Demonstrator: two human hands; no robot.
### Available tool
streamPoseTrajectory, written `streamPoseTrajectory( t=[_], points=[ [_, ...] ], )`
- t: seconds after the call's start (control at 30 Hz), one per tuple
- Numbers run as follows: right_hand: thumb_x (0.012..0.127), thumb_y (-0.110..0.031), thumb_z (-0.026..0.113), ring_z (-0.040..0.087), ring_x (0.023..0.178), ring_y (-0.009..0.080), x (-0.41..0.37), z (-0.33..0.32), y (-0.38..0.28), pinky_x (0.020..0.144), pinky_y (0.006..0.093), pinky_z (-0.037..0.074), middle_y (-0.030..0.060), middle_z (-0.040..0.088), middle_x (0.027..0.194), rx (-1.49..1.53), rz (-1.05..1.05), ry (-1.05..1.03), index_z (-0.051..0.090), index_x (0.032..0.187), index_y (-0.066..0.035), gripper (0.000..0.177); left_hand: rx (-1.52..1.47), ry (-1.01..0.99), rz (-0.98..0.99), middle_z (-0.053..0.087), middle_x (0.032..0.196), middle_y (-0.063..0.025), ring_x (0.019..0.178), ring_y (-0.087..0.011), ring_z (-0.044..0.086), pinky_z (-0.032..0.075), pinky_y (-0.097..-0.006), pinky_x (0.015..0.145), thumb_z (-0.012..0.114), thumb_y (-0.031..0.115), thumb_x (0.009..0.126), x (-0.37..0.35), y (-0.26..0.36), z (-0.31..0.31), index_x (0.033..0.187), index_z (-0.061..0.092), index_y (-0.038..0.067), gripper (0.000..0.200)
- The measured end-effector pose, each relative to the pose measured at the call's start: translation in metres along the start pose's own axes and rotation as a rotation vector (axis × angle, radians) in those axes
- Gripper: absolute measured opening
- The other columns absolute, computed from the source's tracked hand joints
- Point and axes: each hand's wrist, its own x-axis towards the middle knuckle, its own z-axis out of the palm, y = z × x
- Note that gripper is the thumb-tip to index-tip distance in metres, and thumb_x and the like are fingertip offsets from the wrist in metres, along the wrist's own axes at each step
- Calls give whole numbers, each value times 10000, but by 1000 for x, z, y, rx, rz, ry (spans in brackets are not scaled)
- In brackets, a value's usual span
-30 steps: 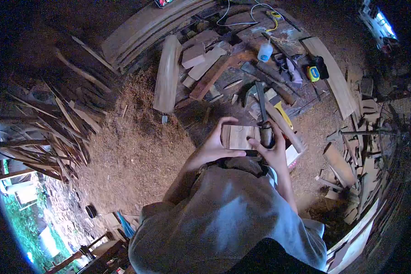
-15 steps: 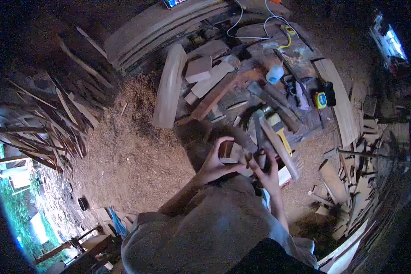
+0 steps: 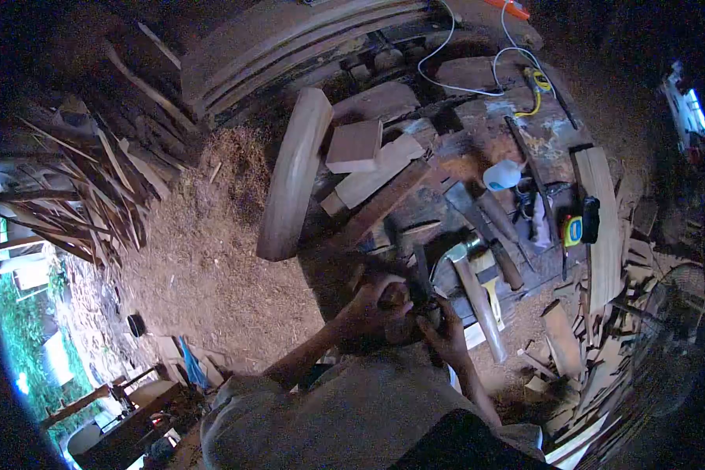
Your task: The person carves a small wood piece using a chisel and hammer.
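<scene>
Low at the bench's near edge, my left hand (image 3: 370,307) is curled round a small wooden block (image 3: 394,295), which lies mostly in shadow. My right hand (image 3: 445,329) is closed beside it, on a dark, narrow, upright tool (image 3: 423,272) whose kind I cannot make out. Both hands are close together, and shadow hides where tool and block meet. Just right of them lie a hammer (image 3: 478,301) with a wooden handle and a brush (image 3: 489,288) with a yellow handle.
On the bench are a thick timber (image 3: 294,176), a square block (image 3: 355,146), a white bottle (image 3: 503,175), a yellow tape measure (image 3: 573,231) and a long board (image 3: 601,235). Sawdust (image 3: 219,290) covers the left floor. Offcuts (image 3: 603,352) are piled right.
The view has shifted, so the bench things appear lower and farther right. The block has turned in my left hand and moved into shadow. A dark upright tool now shows at my right hand.
</scene>
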Motion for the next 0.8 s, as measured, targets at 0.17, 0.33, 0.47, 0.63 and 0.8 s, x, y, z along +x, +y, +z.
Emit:
streamPoseTrajectory(
  t=[0.17,0.33,0.47,0.63,0.8],
  points=[
    [851,-148,628,507,1131,257,8,-7,-2,954,352,393,177,536,1211,41,78,-68,442,1255,21,476,-7,179,130,494,1077,-153,849,-242,597,501,-364,747,706,204,801,4,21,-4,1083,513,2,397],
    [887,-156,587,526,1103,239,8,-2,-25,954,339,390,163,572,1175,51,-55,52,450,1269,4,436,84,101,52,456,1126,-200,870,-296,600,500,-392,772,664,214,828,4,29,-6,1160,460,8,441],
    [923,-178,544,547,1037,195,-13,-16,-14,925,315,403,141,595,1125,150,-43,-194,535,1193,5,327,388,105,167,429,1206,-243,952,-384,578,494,-446,788,666,292,813,-7,17,2,1280,348,25,625],
    [927,-438,490,505,1138,259,-63,-27,29,992,349,376,157,511,1237,356,175,-190,530,1199,-8,510,292,-16,134,350,1335,-256,1173,-438,421,392,-479,949,689,377,776,-24,52,-9,1378,229,22,837],
    [745,-642,599,546,1011,432,-73,-39,-38,830,503,455,276,492,1151,1136,-147,-455,282,1315,-57,876,385,-116,203,165,1472,-248,1345,-427,200,200,-468,1102,729,438,722,-36,29,8,1451,71,27,1065]
  ],
)
